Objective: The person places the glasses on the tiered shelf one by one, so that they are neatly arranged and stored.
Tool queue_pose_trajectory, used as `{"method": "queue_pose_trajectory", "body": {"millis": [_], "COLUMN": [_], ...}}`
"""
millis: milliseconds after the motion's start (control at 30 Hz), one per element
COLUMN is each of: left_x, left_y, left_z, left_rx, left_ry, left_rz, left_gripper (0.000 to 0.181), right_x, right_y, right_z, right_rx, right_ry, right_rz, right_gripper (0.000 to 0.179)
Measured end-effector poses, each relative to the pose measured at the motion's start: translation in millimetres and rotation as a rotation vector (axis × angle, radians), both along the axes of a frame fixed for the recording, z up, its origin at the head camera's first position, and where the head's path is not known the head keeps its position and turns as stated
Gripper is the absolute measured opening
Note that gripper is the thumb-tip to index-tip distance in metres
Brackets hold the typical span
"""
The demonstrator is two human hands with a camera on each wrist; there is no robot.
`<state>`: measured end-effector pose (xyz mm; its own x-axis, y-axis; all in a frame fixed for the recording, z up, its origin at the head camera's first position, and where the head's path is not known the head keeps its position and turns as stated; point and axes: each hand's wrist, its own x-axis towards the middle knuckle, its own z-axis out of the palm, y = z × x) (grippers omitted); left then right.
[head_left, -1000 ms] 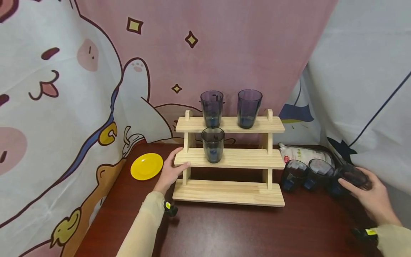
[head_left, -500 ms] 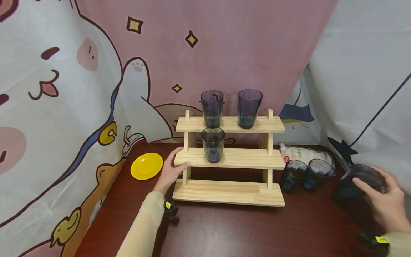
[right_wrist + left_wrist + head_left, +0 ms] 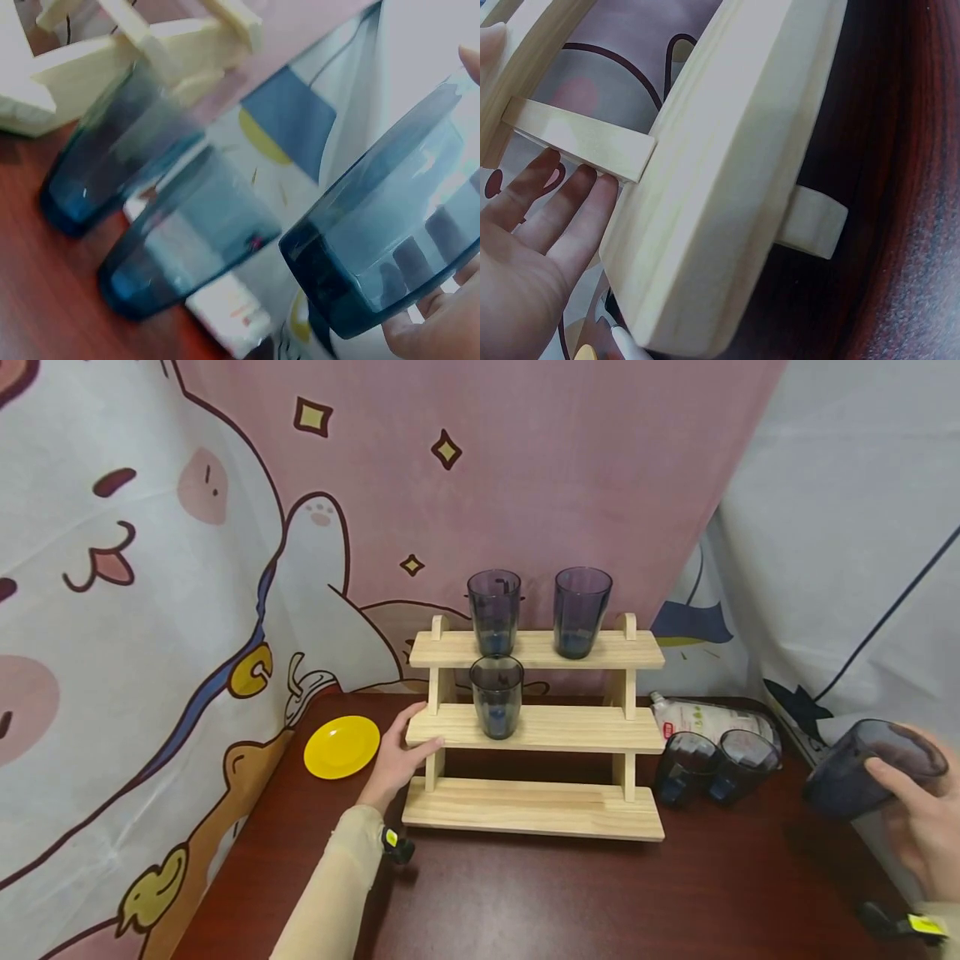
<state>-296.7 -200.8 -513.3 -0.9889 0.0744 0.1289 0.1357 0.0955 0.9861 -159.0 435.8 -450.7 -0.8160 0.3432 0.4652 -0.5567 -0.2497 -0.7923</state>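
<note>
Since the earlier frame, our right hand (image 3: 926,818) has drawn the tilted blue-grey glass tumbler (image 3: 855,777) it grips further right, apart from two matching tumblers (image 3: 684,774). We should keep that grip firm, our left hand (image 3: 396,762) holding the three-tiered pale wooden rack (image 3: 532,807) steady.

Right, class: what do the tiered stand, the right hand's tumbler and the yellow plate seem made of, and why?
Tiered stand: wood, pale, perhaps unvarnished; grain lines show.
Tumbler: smooth, blue-tinted, probably glass, though clear plastic is possible; see-through with bright highlights.
Yellow plate: plastic or glazed ceramic, unclear which; its surface looks smooth and evenly coloured.
</note>
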Motion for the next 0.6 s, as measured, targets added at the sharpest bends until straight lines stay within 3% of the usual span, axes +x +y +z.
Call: {"method": "queue_pose_trajectory", "body": {"millis": [233,600], "left_x": [0.0,1.3], "left_y": [0.4,0.8], "left_z": [0.9,2.0], "left_rx": [0.024,0.025], "left_ry": [-0.009,-0.008], "left_rz": [-0.012,-0.007], "left_gripper": [0.070,0.069], "right_x": [2.4,-3.9], "right_y": [-19,-58], "right_z": [23.5,49.3], "right_rx": [0.022,0.057], "right_ry": [0.007,0.032], "right_rz": [0.062,0.264], "right_gripper": [0.057,0.059]}}
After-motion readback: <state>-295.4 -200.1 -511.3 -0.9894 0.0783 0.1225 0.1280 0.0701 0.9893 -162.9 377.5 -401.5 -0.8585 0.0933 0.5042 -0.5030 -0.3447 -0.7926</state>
